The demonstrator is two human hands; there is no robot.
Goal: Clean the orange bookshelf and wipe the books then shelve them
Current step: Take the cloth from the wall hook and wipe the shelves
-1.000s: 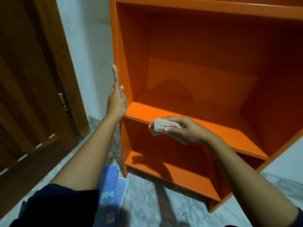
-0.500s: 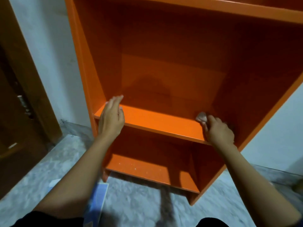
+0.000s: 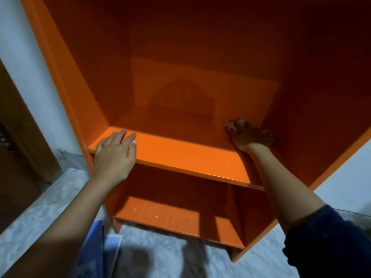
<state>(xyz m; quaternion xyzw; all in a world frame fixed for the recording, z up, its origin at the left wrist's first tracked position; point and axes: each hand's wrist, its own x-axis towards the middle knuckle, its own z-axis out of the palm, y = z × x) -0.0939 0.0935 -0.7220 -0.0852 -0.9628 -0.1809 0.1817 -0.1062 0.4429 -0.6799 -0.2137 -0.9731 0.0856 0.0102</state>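
Left hand [image 3: 115,155] lies flat, holding nothing, at 9 o'clock on the orange bookshelf [image 3: 180,77] middle shelf [image 3: 190,155] — right hand [image 3: 249,135] presses a cloth [image 3: 227,126] under spread fingers [image 3: 239,125] at 3 o'clock. Blue books [image 3: 96,247] lie on the floor [image 3: 40,197] at 7 o'clock.

Single head cam, close up, looking forward and down into bookshelf [image 3: 180,155]; floor [image 3: 40,201] at bottom edge.

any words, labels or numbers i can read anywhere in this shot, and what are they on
No text can be read.
Blue book, lower left: the cover print is too blurred to read.
Orange bookshelf: no label, brand or number shows on it.
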